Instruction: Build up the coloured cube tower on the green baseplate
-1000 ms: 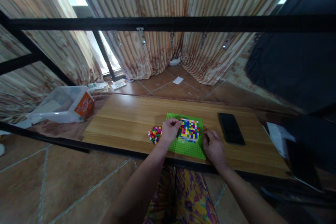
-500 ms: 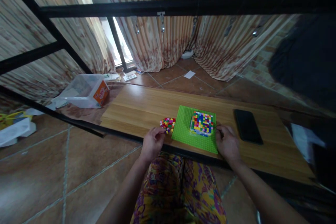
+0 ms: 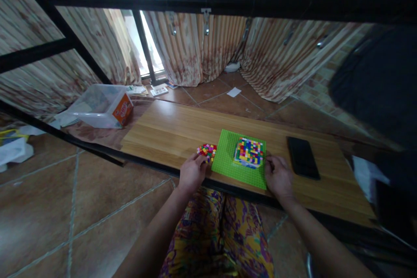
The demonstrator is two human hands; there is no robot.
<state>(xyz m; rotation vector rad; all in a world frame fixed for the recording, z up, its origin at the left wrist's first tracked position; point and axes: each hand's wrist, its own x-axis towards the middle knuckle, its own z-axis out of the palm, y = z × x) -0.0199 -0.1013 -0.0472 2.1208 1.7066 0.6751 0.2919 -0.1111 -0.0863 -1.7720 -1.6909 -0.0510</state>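
Observation:
A green studded baseplate (image 3: 224, 152) lies on the wooden tabletop. On it stands a square block built of small multicoloured toy bricks (image 3: 249, 152), with a pale lower part. Left of the plate is a loose pile of toy bricks (image 3: 207, 150). My left hand (image 3: 192, 175) is at the near side of this pile, thumb and fingers drawn together on its edge; what they grip is too small to make out. My right hand (image 3: 279, 177) rests by the plate's right edge, close to the built block. Its fingers are curled in a pinch, and anything between them is hidden.
A black phone (image 3: 302, 157) lies right of my right hand. Beyond the table's left end stands a clear plastic box (image 3: 100, 106) with an orange label. A black metal bar (image 3: 208, 5) with hanging clips crosses above the far side. Striped curtains (image 3: 215, 47) hang behind.
The whole view has shifted slightly. My left hand's fingers have moved a little closer in at the loose pile. My right hand stays beside the built block.

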